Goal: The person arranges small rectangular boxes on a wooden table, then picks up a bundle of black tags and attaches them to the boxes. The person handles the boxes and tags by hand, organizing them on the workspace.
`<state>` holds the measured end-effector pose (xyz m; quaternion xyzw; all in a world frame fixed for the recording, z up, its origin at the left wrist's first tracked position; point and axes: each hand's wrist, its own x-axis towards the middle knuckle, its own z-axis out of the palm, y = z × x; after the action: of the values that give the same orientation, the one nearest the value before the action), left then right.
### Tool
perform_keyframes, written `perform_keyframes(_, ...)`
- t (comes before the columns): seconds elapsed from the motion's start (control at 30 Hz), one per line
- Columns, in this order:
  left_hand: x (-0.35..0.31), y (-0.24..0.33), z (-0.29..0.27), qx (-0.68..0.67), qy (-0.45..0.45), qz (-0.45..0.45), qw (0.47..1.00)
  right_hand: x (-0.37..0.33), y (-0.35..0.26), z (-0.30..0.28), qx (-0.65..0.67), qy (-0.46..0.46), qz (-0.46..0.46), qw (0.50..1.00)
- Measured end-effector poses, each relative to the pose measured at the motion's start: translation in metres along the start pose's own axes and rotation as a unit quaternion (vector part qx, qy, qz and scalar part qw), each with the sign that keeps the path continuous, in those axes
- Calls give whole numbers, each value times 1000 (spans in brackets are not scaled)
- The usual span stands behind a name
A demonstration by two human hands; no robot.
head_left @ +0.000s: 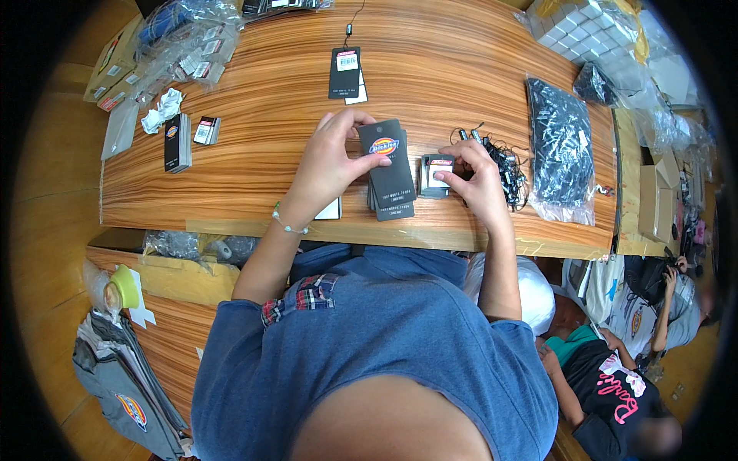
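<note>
My left hand pinches the upper part of a black hang tag, thumb on its front. More black tags lie fanned beneath it on the table. Just to the right, my right hand has thumb and fingers closed on a small white-and-black tag at the top of a small stack. Beside that hand lies a tangle of black hang-tag strings. White card partly shows by my left wrist. Farther off lies a strung black tag with a white sticker, overlapping a white card.
At the left stand a stack of black tags, a smaller tag stack and crumpled paper. A plastic bag of black strings lies right. Bagged white boxes fill the far right corner. Other people sit at lower right.
</note>
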<state>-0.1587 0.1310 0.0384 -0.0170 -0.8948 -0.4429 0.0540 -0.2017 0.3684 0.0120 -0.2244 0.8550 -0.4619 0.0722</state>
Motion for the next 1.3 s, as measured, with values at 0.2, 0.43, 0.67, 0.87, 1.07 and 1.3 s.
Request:
perform_keyframes(0.2, 4, 0, -10, -540, -8, -102, 836, 2, 2, 3, 31, 6, 22, 999)
perform_keyframes(0.43, 8, -32, -14, -923, -185, -95, 325, 1, -2, 5, 28, 18, 37, 999)
perform_keyframes(0.67, 7, -11, -11, -630, 0, -47, 775, 0, 5, 5, 55, 14, 61, 996)
perform_keyframes(0.87, 9, 1, -11, -550, 78, 10, 831, -5, 6, -1, 209, 116, 50, 970)
perform_keyframes(1.07, 6, 33, 21, -582, 77, 30, 809, -2, -80, 8, 234, 197, -99, 947)
perform_keyframes(1.3, 1, 43, 17, -479, 5, 12, 878, 13, -65, 13, 191, 163, -107, 962)
